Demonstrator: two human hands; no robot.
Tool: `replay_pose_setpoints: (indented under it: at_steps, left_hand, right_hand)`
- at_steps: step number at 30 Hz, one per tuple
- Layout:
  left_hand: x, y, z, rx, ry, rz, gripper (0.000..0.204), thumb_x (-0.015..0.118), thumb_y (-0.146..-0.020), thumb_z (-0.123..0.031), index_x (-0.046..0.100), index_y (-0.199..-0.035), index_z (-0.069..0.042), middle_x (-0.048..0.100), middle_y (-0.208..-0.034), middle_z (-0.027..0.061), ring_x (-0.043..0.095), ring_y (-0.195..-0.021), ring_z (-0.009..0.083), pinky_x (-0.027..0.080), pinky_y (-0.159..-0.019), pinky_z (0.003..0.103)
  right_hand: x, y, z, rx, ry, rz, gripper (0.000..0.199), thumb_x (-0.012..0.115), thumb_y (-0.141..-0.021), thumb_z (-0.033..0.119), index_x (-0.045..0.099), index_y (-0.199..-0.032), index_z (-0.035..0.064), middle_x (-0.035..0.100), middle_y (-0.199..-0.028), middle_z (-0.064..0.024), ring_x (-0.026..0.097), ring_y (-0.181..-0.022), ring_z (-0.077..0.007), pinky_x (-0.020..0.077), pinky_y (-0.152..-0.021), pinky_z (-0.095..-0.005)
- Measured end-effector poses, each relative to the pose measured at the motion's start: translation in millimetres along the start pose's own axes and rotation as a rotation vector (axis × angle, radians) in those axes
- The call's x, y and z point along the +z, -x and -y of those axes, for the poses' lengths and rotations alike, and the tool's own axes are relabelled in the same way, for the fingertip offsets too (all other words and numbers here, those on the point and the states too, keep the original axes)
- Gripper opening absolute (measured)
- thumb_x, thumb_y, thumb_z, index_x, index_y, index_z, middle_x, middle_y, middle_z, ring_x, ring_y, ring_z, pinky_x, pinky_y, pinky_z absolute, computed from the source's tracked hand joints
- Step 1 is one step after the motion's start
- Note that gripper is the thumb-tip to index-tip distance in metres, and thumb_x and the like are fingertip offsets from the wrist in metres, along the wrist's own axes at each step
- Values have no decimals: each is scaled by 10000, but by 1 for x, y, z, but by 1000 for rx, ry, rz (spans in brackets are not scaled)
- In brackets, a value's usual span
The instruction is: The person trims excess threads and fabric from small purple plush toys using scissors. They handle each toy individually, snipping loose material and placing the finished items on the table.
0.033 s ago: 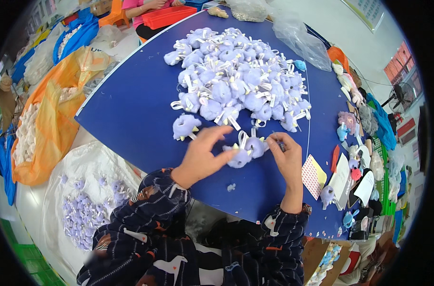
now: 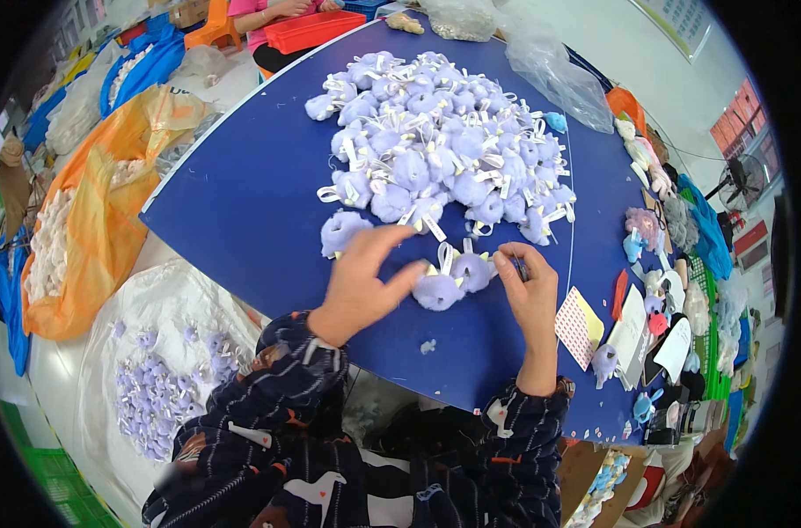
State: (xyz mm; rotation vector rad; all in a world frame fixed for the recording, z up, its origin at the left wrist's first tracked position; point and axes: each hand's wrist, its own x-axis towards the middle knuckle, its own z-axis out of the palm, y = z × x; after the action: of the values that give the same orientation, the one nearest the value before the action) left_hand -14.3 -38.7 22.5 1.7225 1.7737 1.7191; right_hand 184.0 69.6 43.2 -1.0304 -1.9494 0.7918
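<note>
Left hand (image 2: 361, 286) open, thumb and forefinger spread wide, gripping nothing that shows; the thumb tip is beside the nearer of two soft toys, and contact cannot be confirmed. Right hand (image 2: 532, 295) curled, thumb and fingers drawn close; something small and dark shows among them, but whether it is held cannot be told. The work in hand lies on the table (image 2: 242, 194) between the two hands: the nearer purple toy (image 2: 436, 293) and, touching it, the second purple toy (image 2: 476, 274), close to the right fingertips. Just beyond the left hand, partly covered by it, sits a lone purple toy (image 2: 341, 231). Further out from both hands lies a large heap of similar toys (image 2: 409, 169), loops attached. Well to the left and below the left hand, a white sack (image 2: 110, 348) carries many small purple pieces (image 2: 154, 400). On the count visible, only two are being attended to; which group is finished cannot be established, so the share completed is undetermined.
</note>
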Motion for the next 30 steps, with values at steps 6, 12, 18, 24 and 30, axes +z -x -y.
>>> replay_pose_setpoints:
  at_steps: [6, 12, 18, 24, 30]
  left_hand:
    - [-48, -1, 40, -150, -388, 6, 279, 607, -757, -103, 533, -1018, -35, 581, -955, 141, 550, -832, 290, 443, -707, 358]
    - [-41, -2, 43, -499, 359, 224, 243, 594, -788, -71, 466, -993, -51, 583, -929, 88, 569, -775, 144, 462, -654, 272]
    - [-6, -3, 8, -714, 1339, 9, 382, 535, -853, -51, 387, -1205, -46, 498, -1117, 89, 513, -1009, 162, 443, -841, 301]
    - [31, 5, -5, -704, 1283, 169, 302, 484, -891, -117, 405, -1177, -64, 495, -1155, 89, 489, -1089, 192, 419, -912, 359]
    - [24, 1, 0, -669, 1341, 324, 329, 509, -831, -19, 415, -1146, -33, 507, -1118, 109, 521, -1041, 193, 446, -889, 364]
  right_hand:
    - [41, 22, 28, -410, 243, 189, 371, 728, -670, 223, 590, -975, 64, 577, -1016, -80, 627, -742, -239, 504, -604, -316]
    - [32, 20, 13, -215, 458, 185, 368, 671, -721, 260, 562, -1010, 60, 572, -1028, -101, 594, -838, -304, 489, -647, -383]
    - [35, 25, 24, 23, -253, 112, 394, 731, -714, 175, 582, -1036, 4, 637, -871, -96, 614, -813, -153, 475, -690, -260]
    - [38, 27, 27, 174, -500, 120, 261, 648, -801, 170, 601, -968, -26, 600, -746, -5, 497, -660, -39, 407, -583, -189]
    - [20, 18, 25, 242, -593, 160, 230, 629, -822, 218, 610, -907, 6, 533, -630, 29, 432, -490, -24, 338, -434, -178]
